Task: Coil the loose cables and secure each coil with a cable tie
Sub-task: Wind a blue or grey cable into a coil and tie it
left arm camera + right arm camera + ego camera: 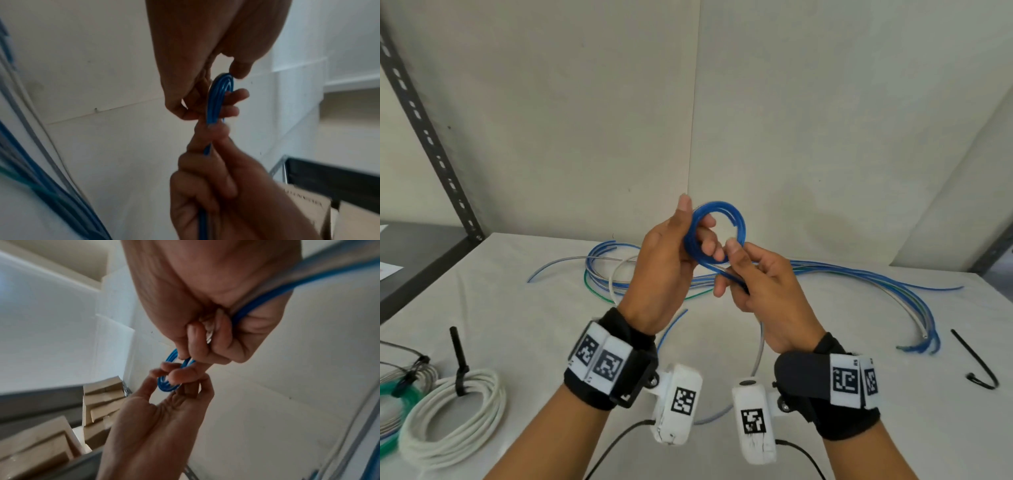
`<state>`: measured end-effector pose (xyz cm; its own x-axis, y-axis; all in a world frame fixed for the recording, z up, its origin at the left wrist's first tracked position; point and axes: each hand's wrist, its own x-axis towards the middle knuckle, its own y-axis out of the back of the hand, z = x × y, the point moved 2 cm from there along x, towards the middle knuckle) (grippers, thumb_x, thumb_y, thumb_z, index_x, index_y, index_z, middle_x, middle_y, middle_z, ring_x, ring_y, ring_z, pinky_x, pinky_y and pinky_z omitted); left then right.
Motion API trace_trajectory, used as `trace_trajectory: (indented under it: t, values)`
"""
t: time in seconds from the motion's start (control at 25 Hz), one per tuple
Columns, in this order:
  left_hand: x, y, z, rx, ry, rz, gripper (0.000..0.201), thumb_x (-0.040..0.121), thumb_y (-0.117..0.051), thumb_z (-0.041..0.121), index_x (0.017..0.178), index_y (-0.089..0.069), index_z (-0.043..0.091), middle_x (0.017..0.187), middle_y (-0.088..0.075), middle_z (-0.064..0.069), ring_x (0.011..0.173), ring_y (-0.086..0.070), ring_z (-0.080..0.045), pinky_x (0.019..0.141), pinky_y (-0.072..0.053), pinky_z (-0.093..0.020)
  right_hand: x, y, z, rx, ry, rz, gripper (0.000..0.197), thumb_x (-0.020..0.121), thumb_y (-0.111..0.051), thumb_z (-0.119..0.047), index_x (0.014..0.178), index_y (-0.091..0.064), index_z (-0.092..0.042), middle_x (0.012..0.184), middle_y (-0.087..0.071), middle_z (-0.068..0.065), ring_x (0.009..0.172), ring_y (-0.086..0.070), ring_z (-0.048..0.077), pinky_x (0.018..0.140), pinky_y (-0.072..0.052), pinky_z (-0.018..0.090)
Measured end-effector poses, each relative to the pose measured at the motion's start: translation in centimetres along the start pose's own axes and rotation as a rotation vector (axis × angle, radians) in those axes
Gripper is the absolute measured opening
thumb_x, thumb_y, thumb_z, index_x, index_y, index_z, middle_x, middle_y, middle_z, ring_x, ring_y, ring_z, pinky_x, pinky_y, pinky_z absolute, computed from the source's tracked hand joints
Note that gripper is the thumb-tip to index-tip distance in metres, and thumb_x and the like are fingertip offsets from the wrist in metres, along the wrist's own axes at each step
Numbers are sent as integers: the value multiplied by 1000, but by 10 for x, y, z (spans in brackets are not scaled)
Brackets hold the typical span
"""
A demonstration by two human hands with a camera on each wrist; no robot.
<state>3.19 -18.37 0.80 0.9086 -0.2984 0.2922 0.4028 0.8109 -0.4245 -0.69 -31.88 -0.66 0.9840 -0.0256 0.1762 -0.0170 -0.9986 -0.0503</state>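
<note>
Both hands, left hand [664, 260] and right hand [763, 287], pinch a half-wound blue coil [717, 233]; tied white coil [453, 416] done, loose cables [859, 277] and spare tie [977, 363] remain.

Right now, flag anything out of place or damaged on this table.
Nothing looks damaged. The uncoiled blue, white and green cables sprawl across the white table, a loose black cable tie beside them: expected mid-task.

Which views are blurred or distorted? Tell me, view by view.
Head view: sharp, even light, wide-angle bend at the shelf post. Left wrist view: soft; loose cables smeared, blue coil fairly clear. Right wrist view: right hand looms large, edges smeared.
</note>
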Motion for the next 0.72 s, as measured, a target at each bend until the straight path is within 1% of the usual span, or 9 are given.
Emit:
trace_trajectory:
  t: [0.08, 0.16, 0.24, 0.28, 0.36, 0.48, 0.56, 0.6, 0.72]
  values:
    - [-2, -4, 0, 48, -56, 38, 44, 103, -35, 43, 92, -55, 6, 55, -31, 3, 54, -43, -14, 63, -50, -29, -1, -4, 1, 31, -24, -42, 37, 102, -50, -38, 100, -66, -5, 67, -63, 13, 43, -25, 11, 44, -25, 19]
    - [0, 0, 2, 86, -61, 80, 42, 109, -30, 37, 88, -52, 8, 56, -20, 6, 52, -30, -13, 63, -40, -28, -1, -7, 2, -19, -24, -97, 37, 101, -54, -36, 110, -65, -3, 70, -66, 11, 47, -24, 14, 46, -27, 20]
    - [4, 12, 9, 70, -45, 106, 41, 110, -29, 35, 84, -50, 11, 55, -18, 8, 52, -23, -14, 66, -33, -31, -2, -8, 5, -108, -17, -172, 28, 98, -62, -28, 114, -64, -5, 73, -69, 10, 49, -26, 16, 47, -29, 21]
    - [6, 18, 14, 49, -41, 114, 41, 110, -30, 34, 82, -49, 12, 54, -19, 9, 52, -21, -14, 67, -34, -31, -1, -7, 6, -153, 1, -203, 23, 97, -64, -22, 111, -65, -4, 74, -71, 11, 49, -29, 15, 46, -30, 21]
    - [9, 29, 22, 0, -26, 119, 40, 110, -31, 34, 81, -50, 12, 54, -18, 9, 50, -20, -12, 66, -41, -28, 1, -2, 8, -259, 61, -205, 14, 97, -65, -16, 99, -67, -2, 74, -72, 10, 49, -40, 12, 48, -35, 19]
    - [9, 31, 25, -18, -2, 82, 40, 110, -33, 34, 81, -50, 11, 57, -14, 5, 48, -19, -11, 61, -44, -27, 5, 7, 7, -481, 144, -181, 15, 98, -64, -19, 90, -75, -12, 68, -66, -8, 56, -52, 1, 55, -40, 12]
    - [8, 30, 23, 116, -15, 61, 40, 110, -34, 31, 82, -51, 9, 55, -17, 6, 48, -19, -12, 58, -43, -27, 3, 8, 4, -607, 174, -205, 21, 100, -60, -19, 87, -77, -16, 61, -59, -21, 57, -51, -1, 58, -37, 9]
    - [7, 29, 21, 204, -28, 40, 40, 110, -34, 30, 82, -51, 7, 55, -19, 6, 49, -20, -13, 58, -43, -27, 2, 9, 3, -655, 178, -216, 25, 102, -58, -19, 85, -76, -17, 57, -56, -23, 55, -48, 0, 58, -36, 9]
    - [3, 26, 20, 392, -20, -50, 39, 109, -36, 27, 82, -51, 3, 54, -24, 6, 49, -23, -14, 59, -40, -30, 3, 9, 8, -562, 76, -184, 34, 106, -48, -24, 87, -74, -13, 49, -46, -18, 49, -37, 4, 56, -34, 13]
